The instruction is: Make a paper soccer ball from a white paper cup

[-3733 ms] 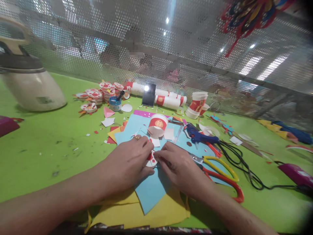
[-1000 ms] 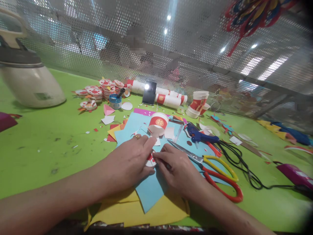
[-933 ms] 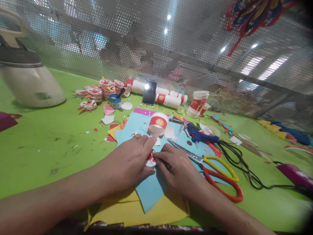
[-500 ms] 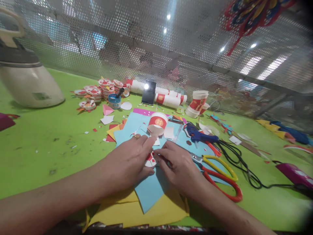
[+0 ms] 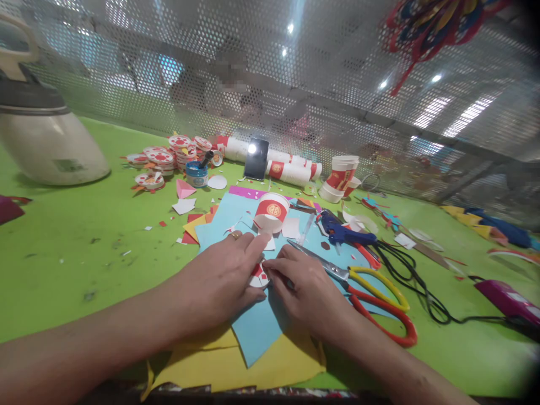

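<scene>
- Over the light-blue paper (image 5: 259, 337), between both hands and partly covered by them: white disc with red pieces (image 5: 258, 282).
- With the left hand (image 5: 223, 270), holding the disc, thumb at the near edge and fingers closed over the left side; best gripped lightly, to spare the thin-looking rim.
- With the right hand (image 5: 304, 284), touching the disc's right side, fingertips bunched together; cannot tell if pinching anything small.
- Probably wise to brace the right fingertips against the disc and make small, flat presses.
- Mind the paper cup (image 5: 272, 212), just beyond the left fingers.
- Avoid brushing the scissors (image 5: 343, 274), just beside the right hand.
- Farther out, on the green desk (image 5: 105, 242): blue jar (image 5: 197, 176).
</scene>
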`<control>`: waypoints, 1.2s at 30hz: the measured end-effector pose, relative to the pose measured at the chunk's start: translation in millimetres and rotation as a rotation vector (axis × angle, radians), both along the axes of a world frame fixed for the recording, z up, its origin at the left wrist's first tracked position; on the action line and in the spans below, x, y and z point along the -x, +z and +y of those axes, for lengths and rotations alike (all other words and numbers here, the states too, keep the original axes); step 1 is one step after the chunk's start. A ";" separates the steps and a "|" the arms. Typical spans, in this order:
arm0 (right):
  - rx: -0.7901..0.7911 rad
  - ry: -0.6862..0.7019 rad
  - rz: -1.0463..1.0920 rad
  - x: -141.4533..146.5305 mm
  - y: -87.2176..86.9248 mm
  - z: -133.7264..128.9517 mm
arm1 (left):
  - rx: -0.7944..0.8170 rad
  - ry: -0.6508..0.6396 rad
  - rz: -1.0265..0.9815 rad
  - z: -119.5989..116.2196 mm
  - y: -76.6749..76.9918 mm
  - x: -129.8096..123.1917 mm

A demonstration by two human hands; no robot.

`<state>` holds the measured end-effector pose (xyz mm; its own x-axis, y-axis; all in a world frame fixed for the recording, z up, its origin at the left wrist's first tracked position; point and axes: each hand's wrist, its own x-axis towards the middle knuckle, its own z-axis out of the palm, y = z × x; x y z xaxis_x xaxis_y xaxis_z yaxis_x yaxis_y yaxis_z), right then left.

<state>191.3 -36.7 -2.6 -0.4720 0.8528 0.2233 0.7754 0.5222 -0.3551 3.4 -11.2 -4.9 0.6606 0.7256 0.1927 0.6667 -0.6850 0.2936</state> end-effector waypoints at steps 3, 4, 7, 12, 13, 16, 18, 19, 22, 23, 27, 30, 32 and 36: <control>-0.013 -0.008 0.037 0.6 0.2 -0.1 | 0.012 0.012 -0.020 -0.7 0.0 0.2; -0.020 -0.004 0.059 0.9 -0.1 0.1 | 0.013 0.012 -0.026 -0.9 -0.1 0.3; -0.036 0.008 0.088 1.8 -2.3 0.9 | 0.016 0.004 -0.034 -1.2 -0.4 0.3; -0.038 -0.011 0.031 1.8 -5.8 1.5 | 0.008 0.003 -0.004 -0.7 0.3 -0.1; -0.035 -0.013 0.021 1.7 -5.9 1.5 | 0.005 0.000 0.002 -0.6 0.5 -0.1; -0.019 -0.014 -0.004 1.4 -5.1 1.0 | 0.010 -0.002 0.000 -0.4 1.0 -0.1; -0.009 -0.019 -0.010 1.3 -4.3 0.4 | 0.024 0.004 -0.008 -0.4 1.4 -0.3; -0.007 -0.020 -0.010 1.3 -4.0 0.1 | 0.029 0.006 -0.010 -0.5 1.7 -0.4; 0.000 -0.019 -0.002 1.5 -3.5 -0.2 | 0.031 0.010 0.005 -1.1 3.0 -1.0; 0.003 -0.020 -0.002 1.5 -3.6 -0.1 | 0.031 0.014 0.014 -1.3 3.4 -1.1; 0.012 -0.024 0.008 1.7 -4.9 0.2 | 0.037 0.018 0.014 -2.0 3.8 -0.9; 0.007 -0.028 0.017 1.6 -5.7 -0.1 | 0.036 0.010 0.006 -2.0 3.2 -0.6; 0.007 -0.031 0.016 1.5 -5.6 -0.4 | 0.041 0.013 0.010 -2.0 3.1 -0.6; 0.004 -0.032 0.021 1.5 -5.0 -0.5 | 0.028 0.007 0.022 -2.2 3.1 0.1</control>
<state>189.8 -37.2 -7.7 -0.4399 0.8683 0.2293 0.7842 0.4958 -0.3732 3.3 -13.4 -1.8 0.6590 0.7354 0.1577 0.6781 -0.6717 0.2984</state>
